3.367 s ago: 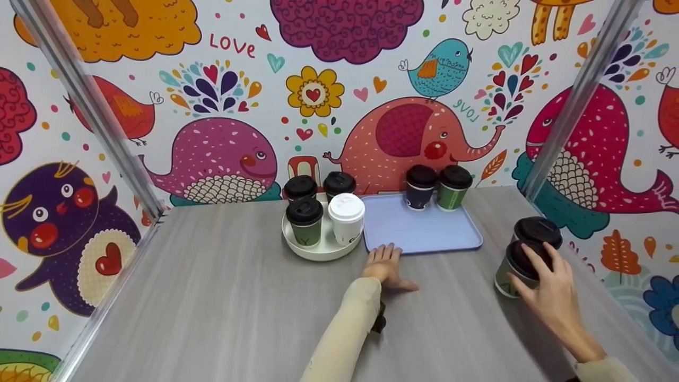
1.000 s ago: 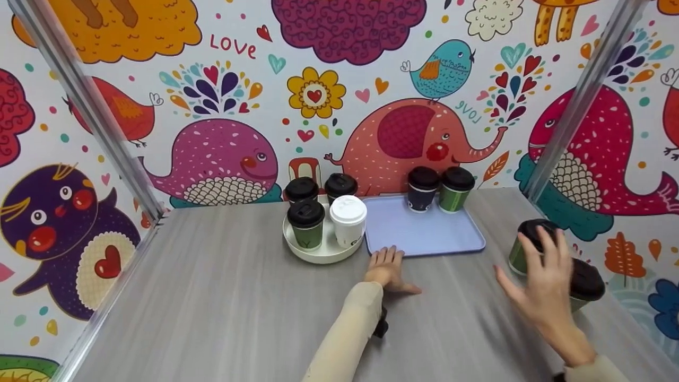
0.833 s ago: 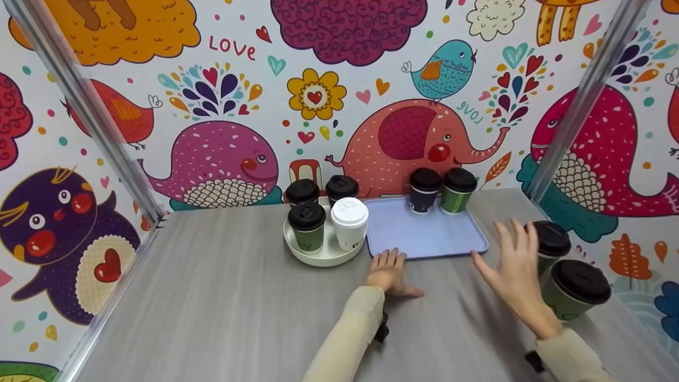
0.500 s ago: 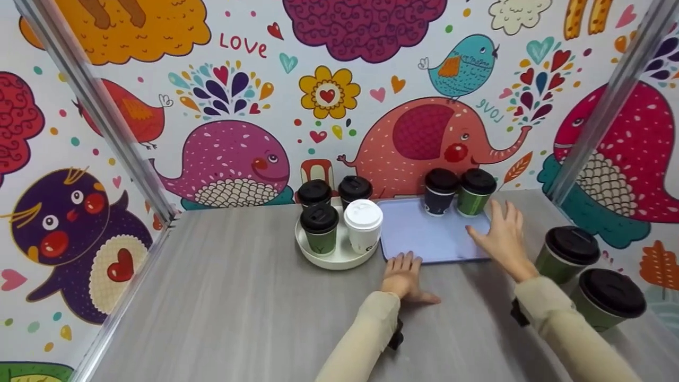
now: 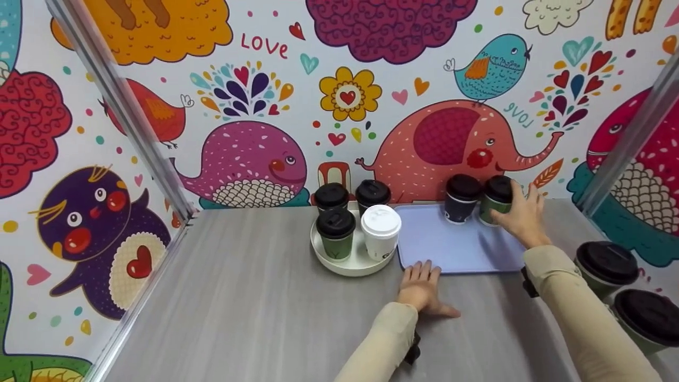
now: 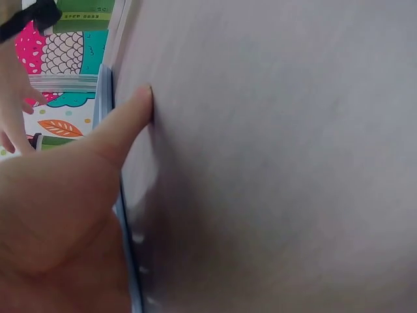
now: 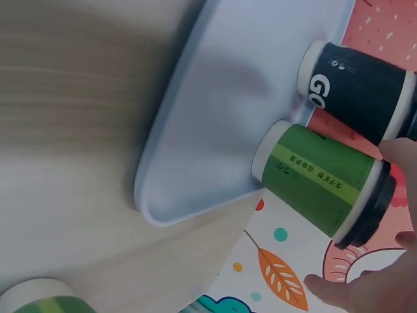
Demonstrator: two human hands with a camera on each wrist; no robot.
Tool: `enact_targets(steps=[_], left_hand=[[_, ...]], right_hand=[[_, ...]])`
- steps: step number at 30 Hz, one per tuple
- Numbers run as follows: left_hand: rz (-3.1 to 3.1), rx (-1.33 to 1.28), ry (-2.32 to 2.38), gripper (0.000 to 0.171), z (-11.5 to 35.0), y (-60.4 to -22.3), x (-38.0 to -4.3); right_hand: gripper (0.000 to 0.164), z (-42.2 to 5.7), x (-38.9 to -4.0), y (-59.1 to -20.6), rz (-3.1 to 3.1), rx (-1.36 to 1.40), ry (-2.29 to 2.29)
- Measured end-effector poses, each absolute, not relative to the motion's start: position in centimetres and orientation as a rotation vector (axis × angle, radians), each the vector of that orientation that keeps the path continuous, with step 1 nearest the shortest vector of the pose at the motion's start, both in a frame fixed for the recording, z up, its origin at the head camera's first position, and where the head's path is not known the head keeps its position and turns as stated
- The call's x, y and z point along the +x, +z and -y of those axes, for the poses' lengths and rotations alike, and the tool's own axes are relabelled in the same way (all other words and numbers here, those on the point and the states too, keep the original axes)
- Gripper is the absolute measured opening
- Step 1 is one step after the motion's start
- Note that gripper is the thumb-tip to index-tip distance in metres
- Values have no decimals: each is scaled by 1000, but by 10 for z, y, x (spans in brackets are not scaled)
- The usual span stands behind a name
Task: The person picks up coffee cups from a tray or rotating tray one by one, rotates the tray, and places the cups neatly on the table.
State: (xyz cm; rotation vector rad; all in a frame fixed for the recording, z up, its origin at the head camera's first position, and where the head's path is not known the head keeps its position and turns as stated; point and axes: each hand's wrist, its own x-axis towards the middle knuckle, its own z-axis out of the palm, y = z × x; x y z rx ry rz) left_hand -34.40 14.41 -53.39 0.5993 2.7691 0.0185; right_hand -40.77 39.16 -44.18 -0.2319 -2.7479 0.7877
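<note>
Across comes the right hand, away from the two black-lidded cups at the desk's right side, and now it's at the green paper cup! That cup stands upright on the lavender tray, near the far-right corner, just beside the navy cup. The right fingers are spread wide about its black lid, no grip closed; whether they touch, I can't tell. The left hand lies flat by the tray's near edge, fingers straight, holding nothing.
</note>
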Motion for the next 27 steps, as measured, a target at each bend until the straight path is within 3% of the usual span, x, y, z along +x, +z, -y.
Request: enact_targets(steps=[8, 17, 27], left_hand=[[-2770, 587, -15, 109, -146, -535, -342], [-2770, 609, -10, 111, -145, -533, -345], [-2779, 601, -15, 110, -144, -534, -344]], right_hand=[[79, -385, -430, -454, 2648, -120, 716], [51, -383, -434, -455, 2573, -107, 618], [46, -381, -426, -455, 2611, -145, 590]])
